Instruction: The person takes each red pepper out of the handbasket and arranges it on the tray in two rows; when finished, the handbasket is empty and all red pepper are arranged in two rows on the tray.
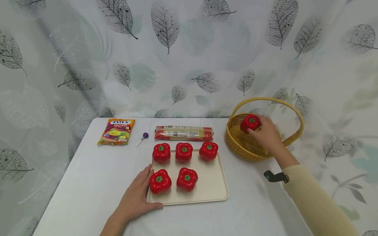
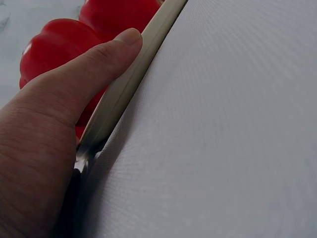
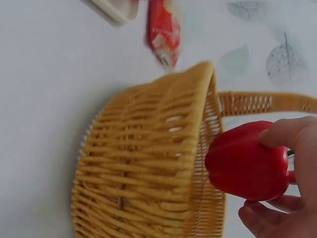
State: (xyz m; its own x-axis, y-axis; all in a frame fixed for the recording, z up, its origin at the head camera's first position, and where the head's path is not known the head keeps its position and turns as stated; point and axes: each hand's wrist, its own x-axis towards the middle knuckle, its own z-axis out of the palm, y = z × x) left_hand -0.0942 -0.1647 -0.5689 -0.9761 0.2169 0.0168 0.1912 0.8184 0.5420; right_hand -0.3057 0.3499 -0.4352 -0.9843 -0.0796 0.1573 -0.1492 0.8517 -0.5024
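My right hand (image 1: pixel 267 132) grips a red bell pepper (image 1: pixel 250 123) with a green stem, thumb on one side and fingers on the other. It holds the pepper at the mouth of a yellow wicker basket (image 1: pixel 243 153); in the right wrist view the pepper (image 3: pixel 247 161) is by the rim. Several more red peppers (image 1: pixel 187 179) sit on a cream tray (image 1: pixel 208 193). My left hand (image 1: pixel 134 196) rests at the tray's near left corner, fingers straight along the left side. Its thumb lies against the front rim, as the left wrist view shows.
Behind the tray lies a long red and yellow packet (image 1: pixel 183 133). A purple lollipop (image 1: pixel 144 136) and an orange FOX'S candy bag (image 1: pixel 116 131) lie on the white table (image 1: pixel 97 183) to the left. The basket's tall handle (image 1: pixel 267 99) arches over its opening. A leaf-print curtain hangs behind.
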